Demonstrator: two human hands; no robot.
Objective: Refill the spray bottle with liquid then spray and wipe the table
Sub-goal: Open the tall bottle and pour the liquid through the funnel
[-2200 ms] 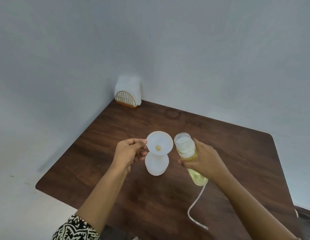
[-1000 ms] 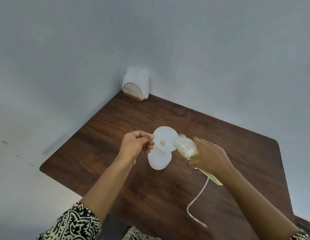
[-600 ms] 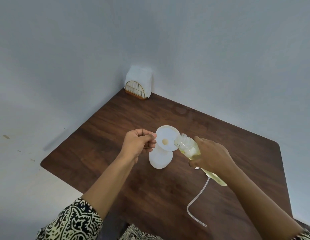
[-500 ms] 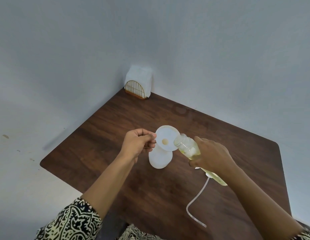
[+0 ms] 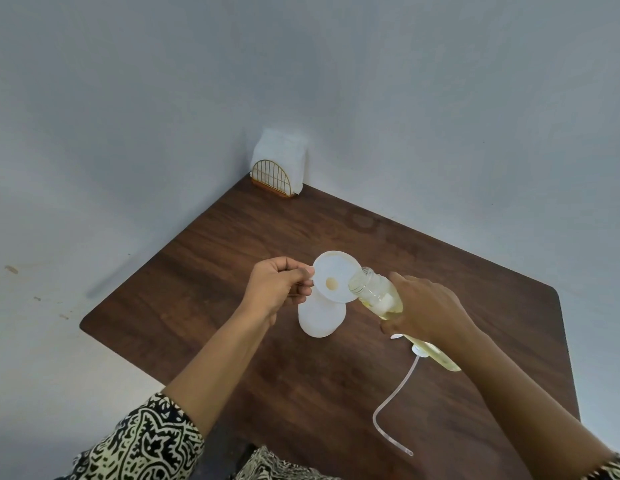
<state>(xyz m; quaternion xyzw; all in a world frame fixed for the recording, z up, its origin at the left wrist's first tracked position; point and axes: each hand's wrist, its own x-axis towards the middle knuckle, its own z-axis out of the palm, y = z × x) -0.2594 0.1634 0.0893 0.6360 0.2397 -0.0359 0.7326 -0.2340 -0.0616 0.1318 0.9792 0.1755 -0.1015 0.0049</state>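
Napkin holder at the far corner of the table, against the walls; standing bottle mid-table with a funnel on its neck. Left hand pinches the funnel's left rim. Right hand, to the right, holds a tilted bottle with its mouth over the funnel's right rim; a dip tube lies on the table nearer the viewer, below that hand.

Napkin holder cornered; tube near-right

At the far corner of my desk a gold wire napkin holder stands, stuffed with white napkins, against the pale grey wall. Small dark marks dot the floor to my left.
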